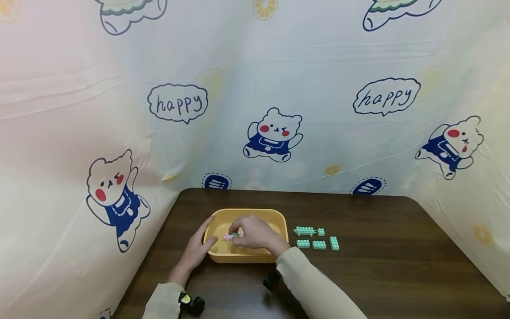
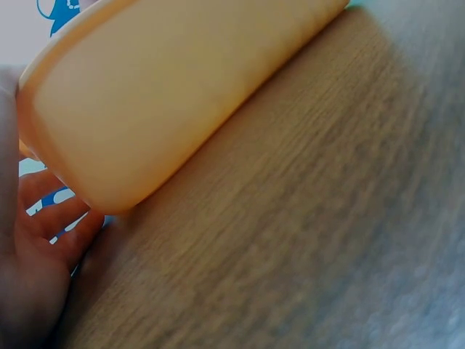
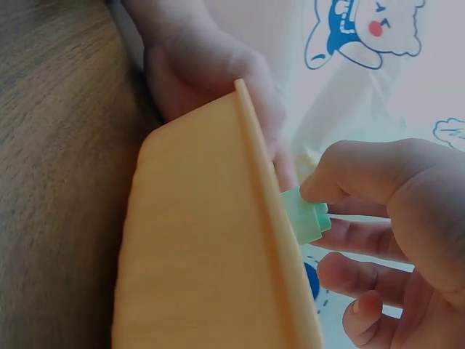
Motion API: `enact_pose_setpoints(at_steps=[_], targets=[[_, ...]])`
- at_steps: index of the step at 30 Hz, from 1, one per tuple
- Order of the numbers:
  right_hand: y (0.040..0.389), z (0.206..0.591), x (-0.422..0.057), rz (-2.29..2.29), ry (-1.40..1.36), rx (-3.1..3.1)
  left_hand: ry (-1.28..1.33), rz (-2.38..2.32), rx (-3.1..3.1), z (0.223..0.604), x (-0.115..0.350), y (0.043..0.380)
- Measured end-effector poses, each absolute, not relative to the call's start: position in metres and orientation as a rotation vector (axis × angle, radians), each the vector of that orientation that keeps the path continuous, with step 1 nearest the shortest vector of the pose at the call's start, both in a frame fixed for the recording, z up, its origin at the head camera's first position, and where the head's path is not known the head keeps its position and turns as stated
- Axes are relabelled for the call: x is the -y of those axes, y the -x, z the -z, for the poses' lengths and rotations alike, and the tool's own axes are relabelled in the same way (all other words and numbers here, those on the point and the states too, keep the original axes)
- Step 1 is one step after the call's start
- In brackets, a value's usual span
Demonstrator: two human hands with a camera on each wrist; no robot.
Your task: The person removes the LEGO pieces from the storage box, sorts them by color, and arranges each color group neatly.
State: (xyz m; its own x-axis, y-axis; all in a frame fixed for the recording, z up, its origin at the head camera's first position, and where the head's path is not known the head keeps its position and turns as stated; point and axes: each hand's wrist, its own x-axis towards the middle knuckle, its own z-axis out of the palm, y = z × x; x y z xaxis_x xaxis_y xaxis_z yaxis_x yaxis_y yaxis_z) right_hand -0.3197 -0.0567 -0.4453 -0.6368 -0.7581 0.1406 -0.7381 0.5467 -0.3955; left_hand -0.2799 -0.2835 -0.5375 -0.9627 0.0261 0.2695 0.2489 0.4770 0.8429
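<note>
A yellow plastic tray (image 1: 245,258) stands on the table. My left hand (image 1: 194,249) holds its left end, thumb over the rim and fingers along the outer side; in the left wrist view the fingers (image 2: 62,211) lie against the corner. My right hand (image 1: 253,232) reaches over the tray and pinches a light green toy brick (image 3: 305,217) between thumb and index finger, its studs showing beside the rim. Just left of these fingertips, small pink toy bricks (image 1: 227,238) show inside the tray, partly hidden by the hand.
To the tray's right lie several mint green toy bricks: a long piece (image 1: 304,231), a small one (image 1: 320,231) and rectangular ones (image 1: 319,245) nearer me. The dark wooden table (image 1: 382,266) meets a printed cloth (image 1: 318,146) at the back and sides.
</note>
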Motion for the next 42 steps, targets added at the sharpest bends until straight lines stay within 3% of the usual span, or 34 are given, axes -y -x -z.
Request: enact_pose_setpoints(at_steps=[16, 30, 42], targets=[[0.305, 0.414, 0.006, 0.635, 1.216, -2.875, 0.232, 1.495, 2.505, 0.539, 0.281, 0.277], [0.308, 0.423, -0.041, 0.704, 1.111, -2.974, 0.187, 1.512, 2.536, 0.538, 0.282, 0.277], [0.312, 0.438, -0.08, 0.87, 0.861, -3.054, 0.183, 1.513, 2.541, 0.535, 0.281, 0.279]])
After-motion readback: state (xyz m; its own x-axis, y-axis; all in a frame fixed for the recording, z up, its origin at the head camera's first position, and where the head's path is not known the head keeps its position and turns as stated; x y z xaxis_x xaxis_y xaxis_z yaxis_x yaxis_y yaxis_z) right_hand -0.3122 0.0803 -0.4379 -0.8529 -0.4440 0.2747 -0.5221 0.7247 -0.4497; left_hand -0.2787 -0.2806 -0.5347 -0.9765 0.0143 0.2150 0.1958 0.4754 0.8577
